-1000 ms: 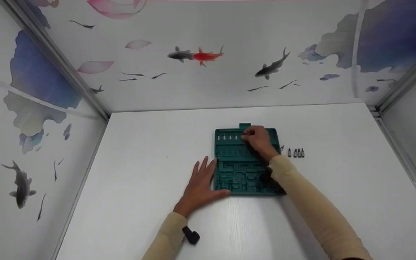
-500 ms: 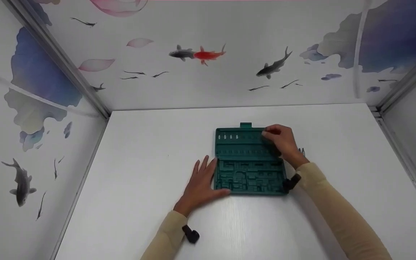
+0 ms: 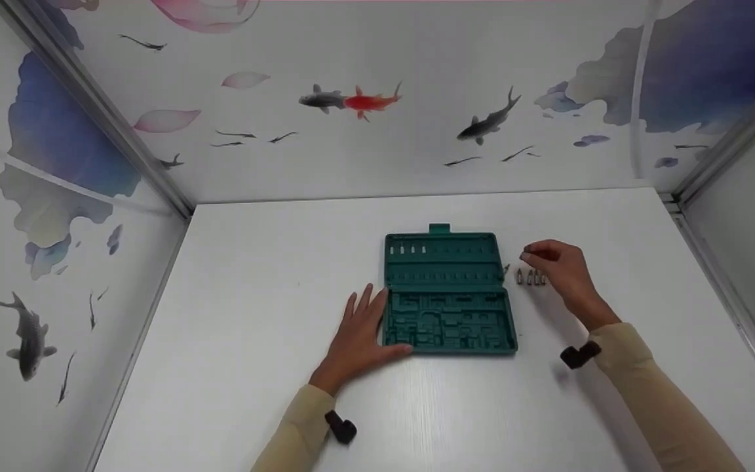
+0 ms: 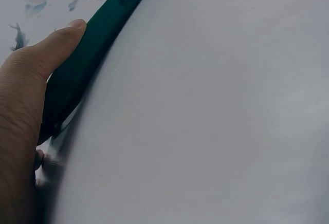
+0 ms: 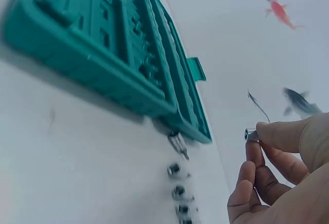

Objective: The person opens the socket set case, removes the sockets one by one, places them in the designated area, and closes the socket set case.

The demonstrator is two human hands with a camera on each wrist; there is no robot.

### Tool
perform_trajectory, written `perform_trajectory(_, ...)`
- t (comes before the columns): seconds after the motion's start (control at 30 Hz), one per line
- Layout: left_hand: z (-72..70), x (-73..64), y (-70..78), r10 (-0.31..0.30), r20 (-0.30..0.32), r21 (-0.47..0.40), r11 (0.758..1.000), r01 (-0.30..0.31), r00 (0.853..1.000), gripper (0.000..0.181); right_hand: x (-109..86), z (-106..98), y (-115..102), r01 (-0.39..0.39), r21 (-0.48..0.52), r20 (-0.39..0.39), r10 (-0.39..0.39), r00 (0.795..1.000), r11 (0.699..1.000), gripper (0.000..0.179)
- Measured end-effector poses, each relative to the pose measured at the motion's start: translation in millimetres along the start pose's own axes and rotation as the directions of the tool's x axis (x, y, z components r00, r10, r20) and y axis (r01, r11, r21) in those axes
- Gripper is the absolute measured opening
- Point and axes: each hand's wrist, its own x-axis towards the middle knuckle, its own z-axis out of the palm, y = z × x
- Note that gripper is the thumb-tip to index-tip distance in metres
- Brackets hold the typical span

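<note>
A green plastic tool case (image 3: pixel 446 282) lies unfolded on the white table, with moulded recesses in both halves. Several small silver pieces (image 3: pixel 413 249) stand in the left part of its upper row. My left hand (image 3: pixel 358 334) rests along the case's left edge, fingers spread and thumb (image 4: pixel 72 34) on its front edge. To the right of the case my right hand (image 3: pixel 564 272) is raised, pinching a small metal socket (image 5: pixel 252 134) between thumb and fingertips. Below it, several small metal sockets (image 5: pixel 175 170) stand in a row on the table.
One metal piece (image 5: pixel 178 145) leans beside the case's right edge, near the hinge. A latch tab (image 3: pixel 440 228) sticks out at the far edge. White walls printed with fish (image 3: pixel 489 124) enclose the table (image 3: pixel 286 262) at the back and sides.
My right hand has moved from over the upper half of the case to its right side, above the row of sockets. My left hand has stayed at the case's left edge.
</note>
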Motion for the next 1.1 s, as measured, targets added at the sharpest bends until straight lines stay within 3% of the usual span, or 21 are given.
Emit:
perform_trajectory(0.53,0.3,-1.7,-1.0,-0.019,0.012,-0.025,1.0,0.02,1.0,0.124,-25.1,-33,37,-0.067,-0.147,-0.042,0.062,0.997,0.987,0.043)
perform_trajectory(0.77,0.0,-0.6,-1.7,-0.006,0.002,-0.016,1.0,0.006,1.0,0.124,-23.6,-31,50,-0.068,-0.226,-0.051,0.058,0.997,0.972,0.038)
perform_trajectory(1.1,1.3,1.0,-1.7,0.003,-0.003,0.003,1.0,-0.003,1.0,0.122,-24.0,-24,52,-0.052,-0.256,-0.085,0.031,0.996,0.965,0.037)
